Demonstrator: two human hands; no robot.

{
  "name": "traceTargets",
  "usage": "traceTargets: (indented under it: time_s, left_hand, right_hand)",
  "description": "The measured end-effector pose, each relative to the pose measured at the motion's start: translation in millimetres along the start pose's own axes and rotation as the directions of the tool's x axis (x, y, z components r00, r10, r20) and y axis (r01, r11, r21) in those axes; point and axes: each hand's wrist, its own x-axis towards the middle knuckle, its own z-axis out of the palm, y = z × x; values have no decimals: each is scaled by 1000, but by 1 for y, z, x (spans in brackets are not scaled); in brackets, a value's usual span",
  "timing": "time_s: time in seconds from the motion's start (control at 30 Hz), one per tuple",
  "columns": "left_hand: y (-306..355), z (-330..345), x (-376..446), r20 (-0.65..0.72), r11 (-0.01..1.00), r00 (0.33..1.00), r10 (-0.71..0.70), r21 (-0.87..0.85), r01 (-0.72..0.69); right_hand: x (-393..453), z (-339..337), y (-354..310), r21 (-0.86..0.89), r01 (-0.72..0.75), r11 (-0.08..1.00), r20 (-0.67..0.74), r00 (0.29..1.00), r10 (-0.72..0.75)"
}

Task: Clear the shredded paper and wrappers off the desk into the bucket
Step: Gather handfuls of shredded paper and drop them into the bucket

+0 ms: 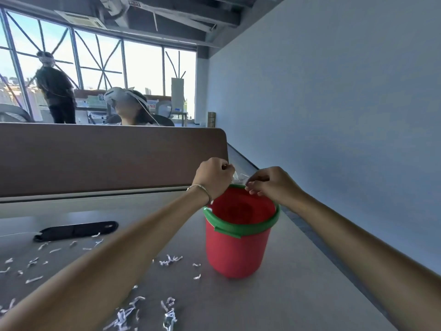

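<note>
A red bucket with a green rim (238,229) stands on the grey desk (298,283). Both hands hover over its far rim. My left hand (213,176) has its fingers curled and pinches one end of a clear crinkled wrapper (237,176). My right hand (269,183) pinches the other end, just above the rim. White shredded paper (170,260) lies scattered on the desk left of the bucket, with a denser pile (148,314) near the front edge. The bucket's inside looks bare as far as I can see.
A black flat case (76,230) lies at the back left of the desk. A brown partition (107,158) runs along the desk's far side, with two people and chairs beyond it. A pale wall (346,115) rises on the right.
</note>
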Motion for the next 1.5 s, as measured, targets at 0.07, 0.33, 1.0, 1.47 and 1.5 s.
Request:
traceTargets:
  time_s: [0.07,0.33,1.0,1.47,1.5]
  left_hand:
    - [-1,6,2,-1,1000,1000,-4,6,4]
    - [-3,26,4,124,997,992,-10,76,0]
    - [-27,-51,-47,194,866,972,131,455,-207]
    - [-44,-56,-53,339,912,908,247,235,-336]
    - [-43,-56,-52,303,918,919,251,226,-326]
  right_hand:
    - [-3,-5,0,-34,2,999,-30,1000,-3]
    - [-15,-14,-4,-98,30,995,-112,993,-41]
    - [-36,38,-36,-325,236,916,-37,964,-262]
    - [-36,50,-26,-305,193,932,-63,973,-222]
    - [-36,49,-25,-306,192,932,-62,973,-221]
